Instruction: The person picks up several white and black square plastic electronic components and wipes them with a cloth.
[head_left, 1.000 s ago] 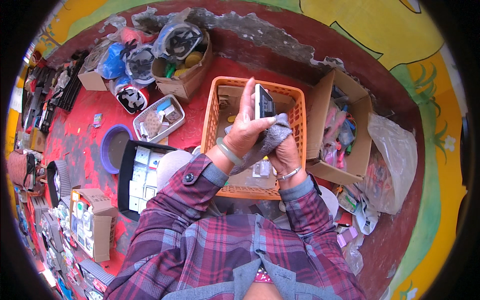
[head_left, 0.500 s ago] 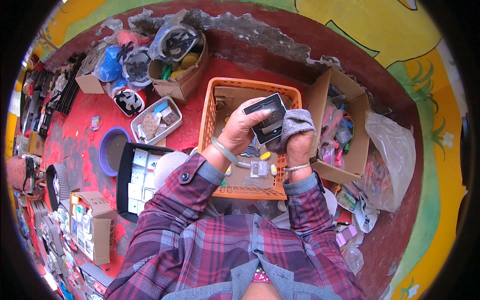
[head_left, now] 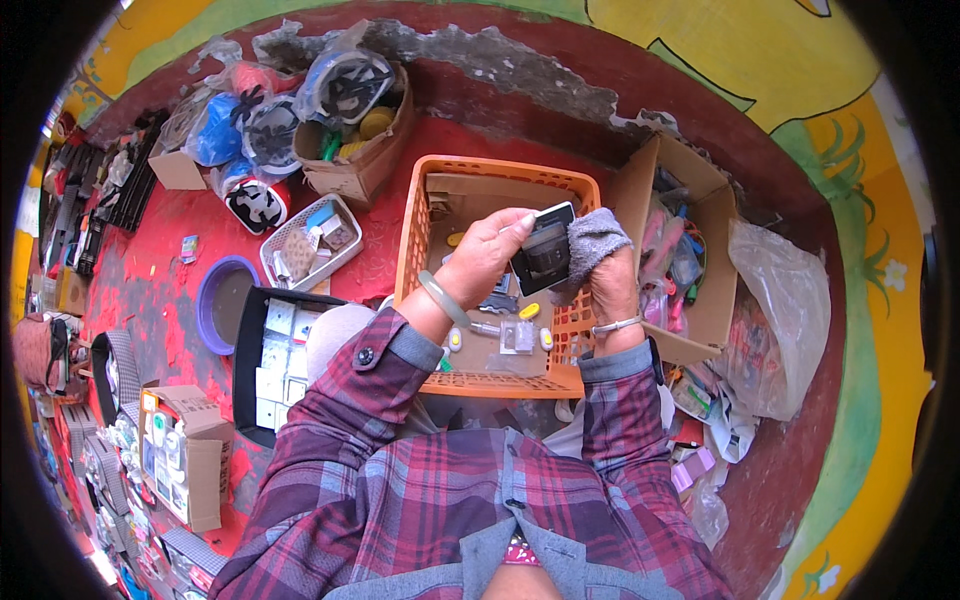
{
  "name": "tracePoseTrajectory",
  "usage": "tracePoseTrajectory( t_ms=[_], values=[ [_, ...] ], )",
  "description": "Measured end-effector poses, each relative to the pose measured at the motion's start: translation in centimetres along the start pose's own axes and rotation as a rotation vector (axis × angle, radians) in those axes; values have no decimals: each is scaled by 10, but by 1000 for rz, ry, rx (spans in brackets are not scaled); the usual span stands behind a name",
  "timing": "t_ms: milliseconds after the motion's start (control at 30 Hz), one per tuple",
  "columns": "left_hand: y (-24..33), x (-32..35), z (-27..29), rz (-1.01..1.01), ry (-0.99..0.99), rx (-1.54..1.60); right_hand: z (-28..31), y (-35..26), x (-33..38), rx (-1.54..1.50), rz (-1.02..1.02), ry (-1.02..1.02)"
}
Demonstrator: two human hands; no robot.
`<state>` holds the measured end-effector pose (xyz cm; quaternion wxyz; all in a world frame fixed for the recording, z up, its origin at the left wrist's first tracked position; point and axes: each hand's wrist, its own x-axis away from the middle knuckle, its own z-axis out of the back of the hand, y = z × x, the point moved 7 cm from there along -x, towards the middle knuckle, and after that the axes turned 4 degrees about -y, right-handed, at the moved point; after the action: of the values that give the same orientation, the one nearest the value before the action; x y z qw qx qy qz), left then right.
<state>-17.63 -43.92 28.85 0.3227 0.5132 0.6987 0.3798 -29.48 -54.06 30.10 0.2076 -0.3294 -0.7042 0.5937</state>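
Above an orange plastic basket [head_left: 408,250], I hold up a flat black rectangular case [head_left: 543,258] with a pale rim and a shiny dark face. My left hand [head_left: 484,262] pinches its upper left edge, thumb at the corner. A grey cloth [head_left: 598,240] is bunched in my closed right hand [head_left: 612,287] and touches the case's right edge; the cloth hides some of the fingers. Below the case, the basket holds cardboard, a small clear box [head_left: 517,337], a yellow piece [head_left: 529,311] and small white-and-yellow pieces [head_left: 546,340].
A cardboard box [head_left: 690,345] of colourful items stands right of the basket, beside a clear plastic bag [head_left: 775,320]. To the left are a white tray [head_left: 345,255], a purple basin [head_left: 203,300] and a black bin [head_left: 245,400] of white boxes. Wrapped helmets [head_left: 345,80] lie at the far left.
My left thumb has shifted from the case's face to its upper corner. The case has turned and moved slightly right, and its face is now more exposed. The cloth stays at its right edge.
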Motion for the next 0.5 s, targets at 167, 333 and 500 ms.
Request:
tracePoseTrajectory(
  t_ms=[167, 333, 500],
  values=[
    [6, 0, -8, -63, -113, -273, -8, -6, 2, -15, -9, -38],
    [-11, 3, -7, 44, -83, -218, -8, 9, 0, -21, -34, -81],
    [-1, -1, 18, 4, 125, 211, -15, 16, -1, -46, -94, -172]
  ],
)
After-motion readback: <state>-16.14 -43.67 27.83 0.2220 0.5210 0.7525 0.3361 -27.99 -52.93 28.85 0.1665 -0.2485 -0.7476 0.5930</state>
